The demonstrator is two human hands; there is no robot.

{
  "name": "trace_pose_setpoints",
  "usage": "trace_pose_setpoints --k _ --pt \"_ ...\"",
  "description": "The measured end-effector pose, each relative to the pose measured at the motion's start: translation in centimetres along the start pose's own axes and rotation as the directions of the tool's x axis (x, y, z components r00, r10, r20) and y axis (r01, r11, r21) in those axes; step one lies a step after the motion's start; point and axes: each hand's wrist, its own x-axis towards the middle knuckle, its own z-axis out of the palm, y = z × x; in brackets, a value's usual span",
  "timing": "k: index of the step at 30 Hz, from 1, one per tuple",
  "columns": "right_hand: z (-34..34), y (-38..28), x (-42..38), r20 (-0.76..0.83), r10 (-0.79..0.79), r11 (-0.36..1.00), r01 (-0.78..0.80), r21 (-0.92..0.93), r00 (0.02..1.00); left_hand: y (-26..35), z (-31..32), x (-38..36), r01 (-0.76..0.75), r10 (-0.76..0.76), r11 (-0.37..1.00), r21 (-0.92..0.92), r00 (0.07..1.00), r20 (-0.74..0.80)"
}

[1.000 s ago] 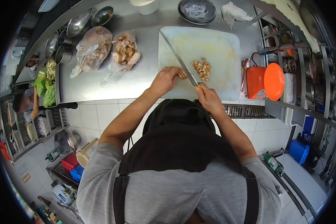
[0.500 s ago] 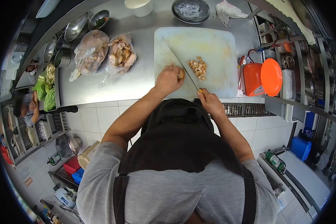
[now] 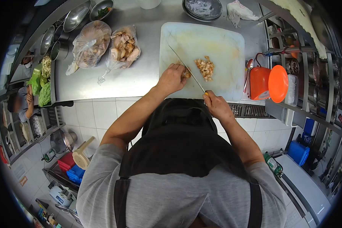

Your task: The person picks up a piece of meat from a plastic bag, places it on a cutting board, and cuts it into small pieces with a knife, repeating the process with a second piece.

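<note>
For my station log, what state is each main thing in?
Left grip: closed on the meat piece
Right grip: closed on the knife
Knife: held at a slant
Meat piece: partly hidden
Meat pile: diced
Cutting board: flat, stained
Plastic bags: both filled
White cloth: crumpled
Dark dishes: stacked, white residue in the top one

My flat grey metal worktable (image 3: 144, 85) supports a white rectangular cutting board (image 3: 224, 53), right; two clear plastic meat-filled bags (image 3: 124, 46), left; stacked dark round dishes (image 3: 202, 9), far.
</note>
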Motion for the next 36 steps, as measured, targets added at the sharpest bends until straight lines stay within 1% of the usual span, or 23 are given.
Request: trace_pose_setpoints --k 2,4,7,9,10,12,14,15,16,17,18,19,20,21,22,24,25,27,28,30,31,33,36 --pt "0.4 0.2 0.7 0.001 -0.004 1.0 0.004 -0.008 1.0 -0.3 0.2 -0.1 -0.038 0.037 0.999 -0.023 0.999 -0.033" --pt "1.2 0.3 2.4 -0.004 -0.006 1.0 0.006 -0.014 1.0 -0.4 0.2 0.0 -0.015 0.015 0.999 -0.032 1.0 -0.024" --pt "2.7 0.2 5.2 -0.037 -0.068 0.998 0.067 -0.016 0.997 -0.2 0.5 -0.1 0.011 -0.012 0.999 -0.042 1.0 -0.029" --pt "2.6 0.5 4.9 -0.072 -0.071 0.997 0.073 0.028 0.995 0.0 0.3 -0.3 0.011 -0.013 0.999 -0.049 0.999 -0.044" --pt "2.5 0.6 4.9 -0.086 -0.077 0.997 0.079 0.02 0.993 0.1 0.2 -0.2 0.01 -0.011 0.999 -0.032 0.999 -0.041" --pt "2.6 0.6 4.4 -0.141 -0.088 0.99 0.102 0.093 0.986 0.4 -0.3 -0.2 0.008 -0.008 1.0 -0.015 0.999 -0.041" --pt "2.4 0.7 3.9 -0.163 -0.086 0.987 0.107 0.12 0.983 0.4 -1.2 -0.4 0.064 -0.068 0.997 -0.039 0.992 -0.103" --pt "2.2 0.6 3.7 -0.184 -0.079 0.983 0.107 0.148 0.98 -0.2 -1.6 -0.2 0.058 -0.061 0.998 -0.038 0.993 -0.103" --pt "1.7 0.3 3.4 -0.19 -0.077 0.983 0.106 0.147 0.979 -1.2 -1.8 0.6 0.059 -0.065 0.997 -0.048 0.988 -0.141" --pt "1.1 0.0 3.1 -0.164 -0.024 0.985 0.052 0.166 0.986 -1.9 -1.9 1.3 0.062 -0.072 0.996 -0.06 0.981 -0.18" --pt "0.8 -0.2 2.9 -0.136 0.026 0.983 -0.001 0.182 0.99 -2.5 -1.6 2.0 0.008 -0.006 1.0 0.008 0.968 -0.249" --pt "0.7 -0.1 2.6 -0.139 0.025 0.984 0.0 0.178 0.99 -3.1 -1.3 2.6 0.006 -0.004 1.0 0.006 0.967 -0.253" --pt "0.7 0.1 2.2 -0.148 0.012 0.987 0.011 0.158 0.989 -3.8 -1.1 3.0 -0.051 0.055 0.998 0.037 0.993 -0.107" --pt "0.5 0.3 1.9 -0.153 -0.003 0.991 0.023 0.132 0.988 -3.7 -1.1 3.2 -0.107 0.105 0.993 0.056 0.994 0.038" --pt "0.4 0.4 1.5 -0.146 -0.004 0.991 0.023 0.131 0.989 -3.5 -0.9 2.7 -0.101 0.099 0.993 0.054 0.994 0.038" --pt "0.4 0.3 1.0 -0.12 0.004 0.992 0.011 0.124 0.993 -2.3 -0.6 1.1 -0.058 0.06 0.995 -0.082 0.998 0.019" --pt "0.4 0.1 0.7 -0.117 0.009 0.992 0.006 0.127 0.993 -1.4 -1.1 0.5 -0.056 0.059 0.995 -0.085 0.998 0.025" --pt "0.3 -0.1 0.1 -0.087 -0.005 0.996 0.013 0.088 0.996 0.0 -1.7 -0.5 0.076 -0.071 0.984 -0.159 0.997 0.041" --pt "0.2 -0.3 -0.2 -0.083 0.0 0.996 0.008 0.087 0.997 0.3 -1.6 -0.7 0.079 -0.073 0.983 -0.164 0.996 0.044" --pt "0.1 -0.8 -0.3 -0.058 -0.013 0.998 0.017 0.062 0.998 0.6 -1.3 -0.8 -0.042 0.039 0.998 -0.057 0.997 -0.066" --pt "0.1 -0.8 -0.1 -0.053 -0.015 0.998 0.018 0.06 0.998 0.6 -1.1 -0.9 -0.038 0.034 0.998 -0.058 0.997 -0.068" --pt "0.1 -0.9 0.5 0.002 0.006 1.0 -0.006 0.003 1.0 0.5 -0.5 -0.8 -0.076 0.077 0.997 0.017 0.994 -0.071" --pt "-0.2 -1.3 1.0 0.051 -0.004 1.0 0.003 0.015 0.999 0.1 -0.1 -0.7 -0.086 0.086 0.996 -0.002 0.992 -0.087"
